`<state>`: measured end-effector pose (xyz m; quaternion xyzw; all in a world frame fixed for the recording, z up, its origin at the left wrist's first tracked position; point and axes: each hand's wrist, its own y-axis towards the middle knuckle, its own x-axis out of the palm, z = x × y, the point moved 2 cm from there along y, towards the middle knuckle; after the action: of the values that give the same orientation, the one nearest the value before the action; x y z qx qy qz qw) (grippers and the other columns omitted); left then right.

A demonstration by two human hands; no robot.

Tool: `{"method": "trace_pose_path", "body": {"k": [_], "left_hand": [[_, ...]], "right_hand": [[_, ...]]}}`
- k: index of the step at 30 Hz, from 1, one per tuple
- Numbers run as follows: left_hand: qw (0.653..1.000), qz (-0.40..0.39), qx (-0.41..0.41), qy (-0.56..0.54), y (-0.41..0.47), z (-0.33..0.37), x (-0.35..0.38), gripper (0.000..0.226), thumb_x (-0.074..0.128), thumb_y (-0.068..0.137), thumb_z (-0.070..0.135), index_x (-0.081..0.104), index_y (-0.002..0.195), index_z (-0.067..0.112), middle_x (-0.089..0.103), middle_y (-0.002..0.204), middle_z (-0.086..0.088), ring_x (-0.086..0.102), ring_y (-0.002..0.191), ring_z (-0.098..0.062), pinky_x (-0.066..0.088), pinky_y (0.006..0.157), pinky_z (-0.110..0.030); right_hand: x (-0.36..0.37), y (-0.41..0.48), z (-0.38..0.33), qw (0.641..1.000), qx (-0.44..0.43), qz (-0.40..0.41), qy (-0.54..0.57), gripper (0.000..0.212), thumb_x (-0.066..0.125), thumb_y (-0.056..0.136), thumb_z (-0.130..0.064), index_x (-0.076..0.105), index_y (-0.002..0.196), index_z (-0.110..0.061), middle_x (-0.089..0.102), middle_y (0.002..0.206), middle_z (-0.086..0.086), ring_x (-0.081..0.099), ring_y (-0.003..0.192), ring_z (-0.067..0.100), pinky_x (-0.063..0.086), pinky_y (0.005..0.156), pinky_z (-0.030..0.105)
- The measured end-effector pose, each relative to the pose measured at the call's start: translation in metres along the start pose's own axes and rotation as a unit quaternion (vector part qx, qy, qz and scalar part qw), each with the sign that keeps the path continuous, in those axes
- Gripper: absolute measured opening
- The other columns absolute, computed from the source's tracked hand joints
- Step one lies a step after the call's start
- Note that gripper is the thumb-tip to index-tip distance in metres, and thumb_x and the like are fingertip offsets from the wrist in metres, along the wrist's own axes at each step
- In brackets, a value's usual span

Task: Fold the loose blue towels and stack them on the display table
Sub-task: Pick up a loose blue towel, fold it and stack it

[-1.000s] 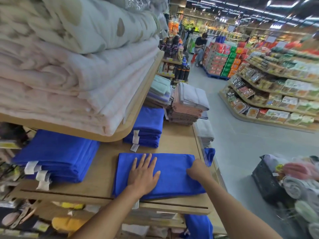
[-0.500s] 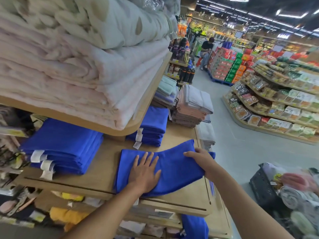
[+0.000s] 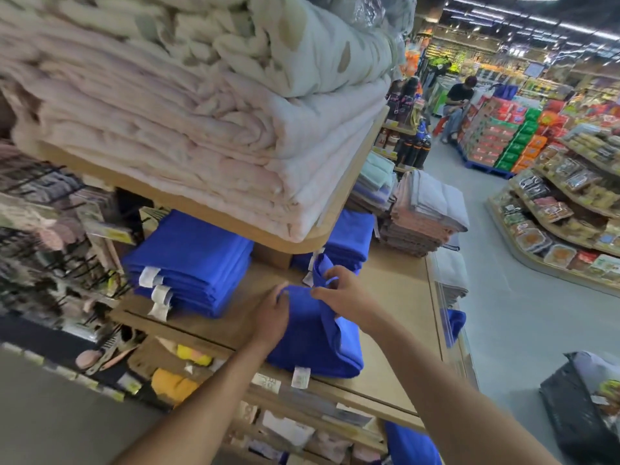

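Closest to the camera, a black basket (image 3: pixel 577 407) stands on the floor at the right. Under the tabletop (image 3: pixel 399 297), a lower shelf carries some yellow soft goods (image 3: pixel 171 384). On the near part of the wooden tabletop lies the blue towel (image 3: pixel 315 350), partly folded into a thick, roughly square packet. Its cloth is smooth and matte, and a small white tag (image 3: pixel 300 377) hangs at its front edge.

Both hands are at the far edge of this towel. The left hand (image 3: pixel 270 313) has its grip closed on the far left corner, with the fingers curled over the cloth. The right hand (image 3: pixel 345 297) is just beside it, and its grip pinches a raised flap of the same towel, which stands up in a narrow point above the fingers.

Behind the hands, on the left, sits a neat stack of folded blue towels (image 3: pixel 191 260) with white tags facing the front. A second blue stack (image 3: pixel 352 236) lies farther back, partly under the upper shelf (image 3: pixel 312 238). This shelf is of wood with a rounded corner and carries thick, puffy, wrinkled pale pink quilts (image 3: pixel 201 129). Beyond it stands a pile of pink and grey towels (image 3: pixel 426 213).

Far away, across the grey floor, there are curved shelves of packed food (image 3: pixel 563 209), and a person (image 3: pixel 458 95) sits near coloured boxes.
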<state>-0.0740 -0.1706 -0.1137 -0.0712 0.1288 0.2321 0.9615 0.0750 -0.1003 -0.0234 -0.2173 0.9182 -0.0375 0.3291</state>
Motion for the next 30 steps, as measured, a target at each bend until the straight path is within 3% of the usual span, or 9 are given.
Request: {"method": "trace_pose_path", "body": {"k": [3,5,8,12,16,19,22,27,30], "left_hand": [[0.989,0.019,-0.049,-0.141,0.000,-0.007,-0.016,0.032,0.039,0.109,0.015,0.064,0.124,0.000,0.065,0.130,-0.018,0.056,0.126,-0.028,0.040,0.113,-0.043],[0.972,0.026,-0.094,-0.213,0.001,-0.005,-0.021,0.032,0.041,0.109,0.016,0.064,0.123,0.000,0.064,0.131,-0.020,0.058,0.126,-0.031,0.040,0.114,-0.045],[0.961,0.008,-0.125,-0.245,0.003,-0.003,-0.025,0.031,0.042,0.108,0.014,0.060,0.131,0.005,0.058,0.140,-0.016,0.055,0.129,-0.025,0.038,0.116,-0.040],[0.998,0.014,0.018,0.063,0.005,-0.005,-0.036,0.044,0.041,0.108,0.021,0.044,0.151,0.014,0.046,0.154,-0.002,0.040,0.144,-0.020,0.029,0.117,-0.029],[0.938,-0.026,0.200,0.282,0.006,0.009,-0.005,0.051,0.035,0.106,0.024,0.034,0.157,0.014,0.032,0.164,0.001,0.020,0.154,-0.014,0.017,0.123,-0.027],[0.892,-0.097,0.169,0.409,0.012,-0.001,0.022,0.057,0.024,0.108,0.036,0.016,0.162,0.016,0.012,0.170,0.002,0.003,0.157,-0.014,0.011,0.127,-0.041],[0.870,-0.115,0.151,0.454,0.019,-0.021,0.022,0.062,0.019,0.107,0.044,0.007,0.163,0.020,0.001,0.171,0.006,-0.005,0.156,-0.011,0.003,0.127,-0.044],[0.878,-0.131,0.163,0.431,0.025,-0.028,0.025,0.063,0.021,0.107,0.043,0.006,0.163,0.018,0.000,0.171,0.004,-0.007,0.156,-0.011,0.003,0.127,-0.044],[0.879,-0.126,0.172,0.426,0.025,-0.030,0.026,0.062,0.025,0.108,0.040,0.009,0.162,0.016,0.003,0.171,0.002,-0.005,0.157,-0.013,0.004,0.127,-0.044]], "right_hand": [[0.037,0.011,-0.014,0.999,-0.021,-0.009,-0.050,0.024,0.074,0.080,-0.026,0.052,0.090,-0.024,0.062,0.077,-0.004,0.067,0.070,0.024,0.059,0.065,0.043],[0.060,0.015,-0.015,0.995,-0.039,-0.035,-0.091,0.022,0.071,0.084,-0.023,0.050,0.082,-0.016,0.059,0.068,0.005,0.068,0.070,0.036,0.057,0.063,0.043],[0.076,0.016,-0.007,0.991,-0.033,-0.083,-0.097,0.018,0.063,0.096,-0.031,0.061,0.089,-0.014,0.064,0.074,0.006,0.068,0.068,0.026,0.057,0.056,0.036],[0.051,0.005,0.021,0.990,-0.099,0.032,-0.098,0.019,0.049,0.099,-0.028,0.068,0.097,-0.026,0.066,0.093,-0.005,0.058,0.080,0.010,0.049,0.068,0.027],[0.040,-0.012,0.062,0.943,-0.182,0.101,-0.260,0.044,0.047,0.105,-0.028,0.053,0.145,-0.011,0.052,0.150,0.006,0.044,0.141,0.024,0.033,0.116,0.033],[0.051,-0.010,0.081,0.922,-0.136,0.073,-0.354,0.063,0.031,0.108,-0.047,0.027,0.161,-0.014,0.021,0.170,0.001,0.011,0.158,0.019,0.007,0.127,0.037],[0.058,-0.004,0.092,0.928,-0.111,0.062,-0.351,0.070,0.021,0.106,-0.058,0.017,0.164,-0.019,0.009,0.172,-0.006,-0.001,0.158,0.012,0.000,0.126,0.038],[0.065,-0.003,0.098,0.920,-0.113,0.081,-0.366,0.079,0.004,0.098,-0.061,0.016,0.164,-0.020,0.009,0.172,-0.006,-0.001,0.158,0.012,0.001,0.127,0.040],[0.065,-0.004,0.097,0.926,-0.118,0.087,-0.347,0.074,0.010,0.101,-0.059,0.019,0.164,-0.021,0.011,0.172,-0.007,0.001,0.158,0.012,0.001,0.127,0.039]]}}
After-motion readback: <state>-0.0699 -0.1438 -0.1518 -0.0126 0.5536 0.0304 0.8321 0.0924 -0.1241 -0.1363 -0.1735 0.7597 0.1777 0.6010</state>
